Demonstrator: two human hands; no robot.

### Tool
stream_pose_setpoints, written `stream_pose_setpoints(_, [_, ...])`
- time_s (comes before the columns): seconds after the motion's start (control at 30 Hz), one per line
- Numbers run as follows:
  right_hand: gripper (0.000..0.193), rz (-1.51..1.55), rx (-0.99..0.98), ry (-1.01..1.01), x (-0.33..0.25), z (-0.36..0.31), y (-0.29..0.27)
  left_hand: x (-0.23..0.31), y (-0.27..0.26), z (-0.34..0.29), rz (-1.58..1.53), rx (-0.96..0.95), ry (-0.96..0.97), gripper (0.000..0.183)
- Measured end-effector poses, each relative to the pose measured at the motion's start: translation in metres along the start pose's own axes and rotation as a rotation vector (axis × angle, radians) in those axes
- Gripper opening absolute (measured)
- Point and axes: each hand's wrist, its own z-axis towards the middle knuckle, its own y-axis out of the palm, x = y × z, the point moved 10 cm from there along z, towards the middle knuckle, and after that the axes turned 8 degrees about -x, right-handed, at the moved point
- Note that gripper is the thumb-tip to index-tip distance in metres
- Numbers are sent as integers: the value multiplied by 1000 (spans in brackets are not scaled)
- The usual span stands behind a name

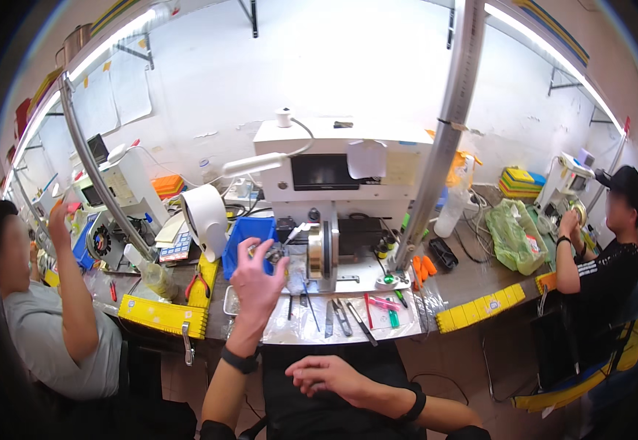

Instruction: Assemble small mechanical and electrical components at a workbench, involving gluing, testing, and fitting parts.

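My left hand (258, 284) is raised in front of a blue bin (240, 233), its fingers bent and spread apart. Small metal parts show just behind its fingertips, and I see nothing held in it. Right of that hand, a round brass-coloured wheel with a dark rim (322, 253) is mounted on a white bench machine (266, 176). My right hand (326, 376) hovers over my lap, below the table edge. Its fingers are loosely curved, with nothing visible in them. Both wrists wear dark bands.
Tweezers (342, 317), pens and a pink marker (385, 303) lie along the front edge. Orange-handled pliers (199, 286) rest on the left. Yellow strips (480, 308) line the table. A metal post (451, 139) rises at right. One person sits on each side.
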Motion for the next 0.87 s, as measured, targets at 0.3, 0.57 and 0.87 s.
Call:
stream_pose_setpoints(0.3, [27,211,303,-180,-54,39,-38,-4,35,22,137,-78,164,12])
stream_pose_setpoints(0.57, [29,194,471,-265,-67,79,-77,9,8,18,16,34,313,7])
stream_pose_setpoints(0.87, [38,135,550,-489,-92,160,-116,-31,36,15,-123,-253,208,10])
